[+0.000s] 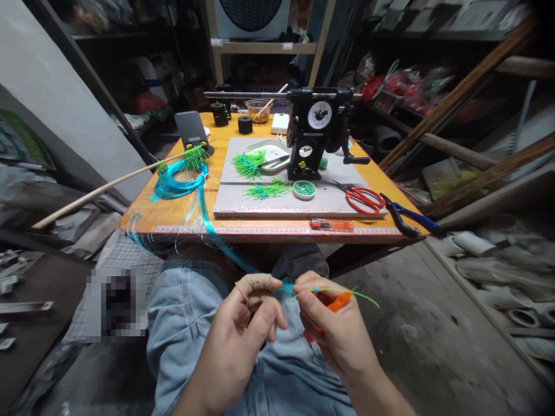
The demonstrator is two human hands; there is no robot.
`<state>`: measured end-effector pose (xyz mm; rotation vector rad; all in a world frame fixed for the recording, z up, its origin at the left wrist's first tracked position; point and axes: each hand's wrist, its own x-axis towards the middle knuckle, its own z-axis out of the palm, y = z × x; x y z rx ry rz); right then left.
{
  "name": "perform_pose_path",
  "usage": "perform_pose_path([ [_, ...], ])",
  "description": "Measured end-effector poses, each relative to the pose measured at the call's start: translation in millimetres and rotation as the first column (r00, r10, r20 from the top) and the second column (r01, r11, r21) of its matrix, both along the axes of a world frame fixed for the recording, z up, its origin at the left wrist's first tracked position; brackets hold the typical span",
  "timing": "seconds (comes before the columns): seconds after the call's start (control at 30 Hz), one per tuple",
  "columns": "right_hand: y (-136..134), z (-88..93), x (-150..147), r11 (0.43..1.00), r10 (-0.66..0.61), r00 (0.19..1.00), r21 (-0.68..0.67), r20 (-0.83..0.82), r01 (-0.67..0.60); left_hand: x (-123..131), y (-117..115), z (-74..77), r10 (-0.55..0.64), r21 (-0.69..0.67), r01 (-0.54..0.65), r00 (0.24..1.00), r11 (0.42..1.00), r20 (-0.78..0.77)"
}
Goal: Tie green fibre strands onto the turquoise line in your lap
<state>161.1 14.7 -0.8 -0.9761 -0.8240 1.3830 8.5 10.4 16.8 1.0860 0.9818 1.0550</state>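
Note:
My left hand (243, 323) is closed above my lap, with a tan wrap around its index finger. Shiny blue strands (287, 286) stretch from that fingertip to my right hand (332, 320). The thumb and fingers of my right hand pinch a thin green strand (366, 296), whose free end curves out to the right. An orange tool (340, 301) is tucked in the same palm; its kind is mostly hidden by the fingers. More of the blue fibre (212, 228) hangs from a coil (173, 180) on the table and passes behind my left hand.
On the wooden table (143, 214) stand a black hand-cranked machine (306, 133), green bunches (249, 164), a dish of green beads (304, 189), red-handled scissors (364, 199), pliers (403, 216) and an orange lighter-like item (332, 225). A wooden stick (99, 188) juts past the left edge.

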Motion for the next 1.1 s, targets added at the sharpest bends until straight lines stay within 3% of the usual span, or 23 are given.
perform_pose_path([
  [0.17, 2.5, -0.6, 1.8, 1.0, -0.01, 0.999, 0.01, -0.031, 0.01, -3.5, -1.9, -1.4, 0.053, 0.052, -0.041, 0.966, 0.998, -0.255],
  [0.3, 1.7, -0.2, 0.0, 1.0, -0.013, 1.0, -0.007, -0.008, 0.013, 0.3, -2.5, -4.4, 0.11, 0.13, -0.071, 0.941, 0.989, -0.32],
  [0.53, -2.1, 2.4, -4.0, 0.999, 0.033, 0.999, -0.021, -0.001, -0.033, 3.7, -3.6, -5.0, 0.18, 0.238, -0.104, 0.928, 0.966, -0.325],
  [0.77, -0.4, 2.3, -2.6, 0.998, 0.047, 0.998, -0.029, -0.034, -0.048, 3.9, -2.0, -5.7, 0.232, 0.196, -0.18, 0.931, 0.964, -0.282],
  [1.1, 0.4, 0.2, -3.7, 0.998, 0.068, 0.996, -0.012, -0.063, -0.069, 6.0, -2.2, -9.6, 0.238, 0.213, -0.186, 0.938, 0.959, -0.253],
])
